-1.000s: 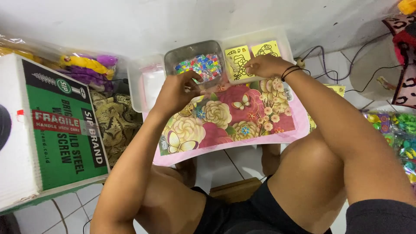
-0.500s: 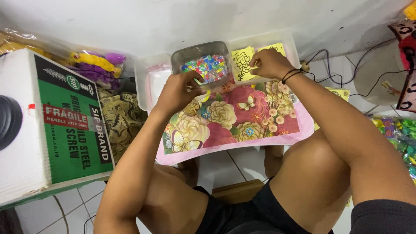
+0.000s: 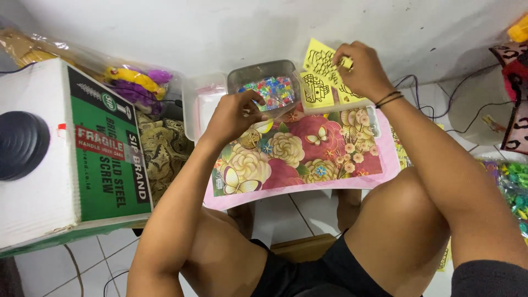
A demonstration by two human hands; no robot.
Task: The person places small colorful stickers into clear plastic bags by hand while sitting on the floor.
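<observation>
Overhead, the right hand (image 3: 360,69) pinches yellow printed cards (image 3: 322,60); the left hand (image 3: 234,113) stays clenched beside the bead tub (image 3: 242,74).

I see white wall (image 3: 231,27) | white tiled floor (image 3: 286,212) | green-and-white cardboard box (image 3: 66,154) left | cables (image 3: 440,104) right

R hand (image 3: 360,69) has lifted yellow sheet (image 3: 322,60), seemingly off stack.

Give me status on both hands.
Left hand at the clear tub of coloured beads, fingers curled. Right hand lifting a yellow printed sheet. Nothing in the way.
</observation>
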